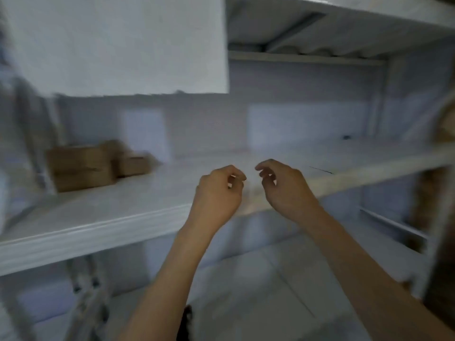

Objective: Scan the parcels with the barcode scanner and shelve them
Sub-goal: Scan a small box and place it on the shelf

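Both my hands are raised in front of a white shelf board (103, 215), close together near its front edge. My left hand (216, 195) has loosely curled fingers and holds nothing. Beside it, my right hand (285, 190) is also loosely curled and holds nothing. A brown cardboard parcel (78, 166) lies on the shelf at the left, with a smaller brown parcel (134, 164) touching its right side. No barcode scanner is in view. The picture is blurred by motion.
A large white box (118, 43) fills the upper left, above the shelf. Another shelf (344, 18) runs overhead at the right. A brown stack (430, 217) stands at the right edge. Below the board lies a pale floor (258, 291).
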{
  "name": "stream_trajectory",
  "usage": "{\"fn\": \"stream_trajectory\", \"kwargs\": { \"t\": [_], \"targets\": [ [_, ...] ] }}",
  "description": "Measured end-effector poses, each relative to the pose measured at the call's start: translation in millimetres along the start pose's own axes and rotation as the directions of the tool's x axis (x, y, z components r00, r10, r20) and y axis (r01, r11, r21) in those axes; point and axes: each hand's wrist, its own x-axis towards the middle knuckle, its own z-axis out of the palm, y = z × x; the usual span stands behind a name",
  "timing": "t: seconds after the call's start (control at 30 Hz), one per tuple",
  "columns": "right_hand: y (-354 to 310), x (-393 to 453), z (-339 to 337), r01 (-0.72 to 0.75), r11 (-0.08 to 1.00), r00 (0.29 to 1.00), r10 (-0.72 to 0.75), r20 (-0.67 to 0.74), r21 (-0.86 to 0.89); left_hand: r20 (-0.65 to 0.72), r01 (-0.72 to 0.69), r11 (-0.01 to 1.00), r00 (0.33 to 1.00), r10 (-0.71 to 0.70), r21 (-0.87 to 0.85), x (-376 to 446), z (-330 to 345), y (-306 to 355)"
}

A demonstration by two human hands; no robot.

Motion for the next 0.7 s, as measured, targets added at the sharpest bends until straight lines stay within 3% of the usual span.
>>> {"fn": "stream_trajectory", "kwargs": {
  "t": [0.13, 0.3, 0.43, 0.57, 0.7],
  "targets": [
    [71.5, -80.8, -63.4, -0.266, 0.947, 0.964, 0.261, -0.052, -0.178, 0.184, -0.098, 0.978, 0.974, 0.132, -0.185, -32.3, 102.3, 59.2],
    [141.2, -164.6, -157.9, -0.534, 0.768, 0.844, 0.511, -0.165, -0.353, 0.418, -0.147, 0.941, 0.867, 0.271, -0.304, -64.9, 217.6, 148.0],
    [175.7, -237.4, -236.2, -0.709, 0.594, 0.698, 0.669, -0.255, -0.38, 0.535, -0.141, 0.91, 0.77, 0.348, -0.389, -107.5, 292.2, 212.1],
    [220.4, -313.6, -306.9, -0.86, 0.357, 0.487, 0.787, -0.378, -0.365, 0.656, -0.121, 0.893, 0.637, 0.405, -0.434, -163.1, 363.7, 278.7],
    [270.6, -378.9, -366.5, -0.927, 0.244, 0.351, 0.83, -0.433, -0.284, 0.708, -0.133, 0.881, 0.546, 0.448, -0.455, -208.5, 432.1, 338.5]
  ]
}}
